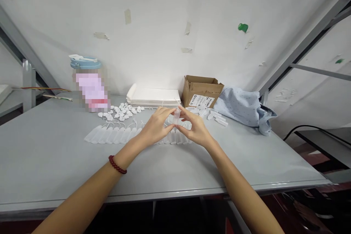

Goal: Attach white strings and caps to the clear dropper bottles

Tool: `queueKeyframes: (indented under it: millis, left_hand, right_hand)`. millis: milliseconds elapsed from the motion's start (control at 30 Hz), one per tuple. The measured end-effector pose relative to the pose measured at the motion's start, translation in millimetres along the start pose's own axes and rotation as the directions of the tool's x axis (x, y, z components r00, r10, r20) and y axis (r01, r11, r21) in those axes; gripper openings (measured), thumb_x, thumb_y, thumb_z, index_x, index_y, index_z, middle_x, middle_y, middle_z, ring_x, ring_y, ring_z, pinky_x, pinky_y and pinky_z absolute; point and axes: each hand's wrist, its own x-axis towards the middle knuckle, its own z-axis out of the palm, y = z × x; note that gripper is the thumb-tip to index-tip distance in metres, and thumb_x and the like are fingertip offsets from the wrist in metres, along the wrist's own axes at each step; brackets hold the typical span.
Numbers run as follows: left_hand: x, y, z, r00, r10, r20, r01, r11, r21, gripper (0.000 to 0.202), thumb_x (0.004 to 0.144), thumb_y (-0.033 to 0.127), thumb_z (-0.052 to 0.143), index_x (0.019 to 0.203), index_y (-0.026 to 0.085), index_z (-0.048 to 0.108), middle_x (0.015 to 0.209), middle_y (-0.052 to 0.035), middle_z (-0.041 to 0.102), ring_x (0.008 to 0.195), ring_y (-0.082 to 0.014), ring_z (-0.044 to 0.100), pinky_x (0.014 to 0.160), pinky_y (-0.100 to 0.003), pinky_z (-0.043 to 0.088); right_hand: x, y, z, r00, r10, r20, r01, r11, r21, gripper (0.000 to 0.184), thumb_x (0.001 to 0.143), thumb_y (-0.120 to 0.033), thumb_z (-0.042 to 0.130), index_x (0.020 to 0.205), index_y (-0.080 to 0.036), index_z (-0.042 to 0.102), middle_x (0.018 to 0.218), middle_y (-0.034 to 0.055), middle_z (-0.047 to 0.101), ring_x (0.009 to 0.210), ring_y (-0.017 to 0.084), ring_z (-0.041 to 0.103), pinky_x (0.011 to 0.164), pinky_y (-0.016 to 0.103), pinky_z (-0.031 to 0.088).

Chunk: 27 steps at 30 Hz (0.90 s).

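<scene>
A small translucent plastic bottle [176, 116] is held upright between the fingertips of both my hands, above the table. My left hand [154, 126], with a dark red beaded bracelet on the wrist, pinches it from the left. My right hand [195, 127] pinches it from the right. Below and to the left lies a row of similar translucent bottles [111, 135] with thin pale strings at their far ends. My hands hide part of this row. Behind it is a scatter of small white pieces that look like caps [122, 112].
On the grey table [142, 175], a stack of white sheets or bags [153, 95] lies near the wall. Right of it stands an open cardboard box [203, 91], with loose clear tubes [219, 120] before it and light blue cloth [238, 106] alongside. A blue-lidded, blurred container [90, 87] stands left.
</scene>
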Motion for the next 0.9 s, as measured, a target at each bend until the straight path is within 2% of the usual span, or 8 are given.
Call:
queueKeyframes:
  millis: [133, 300, 467, 600, 700, 800, 900]
  left_hand:
    - [-0.1, 0.6, -0.4, 1.000, -0.001, 0.020, 0.001, 1.000, -0.004, 0.041, 0.082, 0.017, 0.055, 0.122, 0.020, 0.053, 0.111, -0.0085, 0.064, 0.103, -0.0247, 0.057, 0.090, -0.047, 0.046]
    - [-0.9, 2.9, 0.0, 0.999, 0.023, 0.036, -0.022, 0.999, -0.042, 0.045, 0.078, 0.011, 0.053, 0.122, 0.018, 0.053, 0.113, -0.0087, 0.063, 0.105, -0.0238, 0.054, 0.090, -0.043, 0.047]
    - [-0.6, 7.5, -3.1, 0.999, -0.012, 0.048, 0.015, 0.998, -0.054, 0.048, 0.077, 0.010, 0.053, 0.125, 0.016, 0.050, 0.112, -0.0083, 0.062, 0.106, -0.0225, 0.053, 0.091, -0.041, 0.046]
    - [0.3, 9.5, -7.2, 0.999, -0.046, 0.018, 0.047, 0.997, -0.061, 0.046, 0.079, 0.011, 0.051, 0.124, 0.016, 0.050, 0.109, -0.0076, 0.063, 0.102, -0.0214, 0.054, 0.089, -0.042, 0.047]
    - [0.5, 9.2, -8.3, 0.998, -0.067, 0.007, 0.068, 0.995, -0.075, 0.048, 0.078, 0.010, 0.051, 0.125, 0.017, 0.049, 0.109, -0.0064, 0.063, 0.102, -0.0206, 0.054, 0.088, -0.041, 0.048]
    - [0.4, 8.3, -8.0, 0.996, -0.087, -0.001, 0.086, 0.993, -0.075, 0.048, 0.078, 0.011, 0.052, 0.125, 0.018, 0.049, 0.108, -0.0060, 0.063, 0.103, -0.0203, 0.054, 0.090, -0.041, 0.047]
    - [0.4, 7.4, -8.1, 0.993, -0.118, 0.007, 0.118, 0.990, -0.077, 0.049, 0.078, 0.013, 0.052, 0.126, 0.020, 0.049, 0.108, -0.0051, 0.064, 0.103, -0.0208, 0.055, 0.090, -0.042, 0.047]
  right_hand:
    - [-0.2, 4.4, -0.2, 1.000, -0.006, 0.008, 0.006, 0.997, -0.077, 0.066, 0.079, -0.025, 0.060, 0.141, -0.028, 0.038, 0.120, 0.0087, 0.063, 0.103, 0.025, 0.061, 0.083, 0.045, 0.052]
    - [0.7, 3.8, -0.2, 1.000, 0.012, -0.017, -0.014, 0.997, -0.082, 0.064, 0.075, -0.024, 0.065, 0.135, -0.025, 0.044, 0.114, 0.0093, 0.065, 0.100, 0.024, 0.061, 0.081, 0.041, 0.052]
    - [0.2, 3.8, -23.8, 0.992, 0.126, -0.008, -0.126, 0.989, -0.081, 0.058, 0.070, -0.020, 0.066, 0.125, -0.024, 0.052, 0.108, 0.0074, 0.065, 0.099, 0.024, 0.061, 0.080, 0.039, 0.051]
    - [-8.9, 21.2, -57.9, 0.948, 0.310, 0.076, -0.300, 0.947, -0.117, 0.052, 0.067, -0.021, 0.067, 0.118, -0.023, 0.058, 0.109, 0.0063, 0.064, 0.097, 0.022, 0.060, 0.083, 0.040, 0.048]
    - [-17.8, 36.0, -75.3, 0.888, 0.438, 0.143, -0.414, 0.895, -0.166, 0.050, 0.063, -0.021, 0.069, 0.113, -0.020, 0.062, 0.101, 0.0063, 0.063, 0.091, 0.021, 0.059, 0.081, 0.039, 0.048]
    - [-24.0, 42.6, -79.4, 0.868, 0.473, 0.155, -0.436, 0.872, -0.221, 0.051, 0.060, -0.022, 0.071, 0.111, -0.019, 0.063, 0.100, 0.0064, 0.061, 0.091, 0.021, 0.058, 0.081, 0.039, 0.048]
    - [-26.2, 40.5, -76.0, 0.842, 0.486, 0.233, -0.434, 0.868, -0.243, 0.053, 0.061, -0.024, 0.071, 0.113, -0.021, 0.061, 0.106, 0.0065, 0.061, 0.097, 0.022, 0.057, 0.084, 0.038, 0.046]
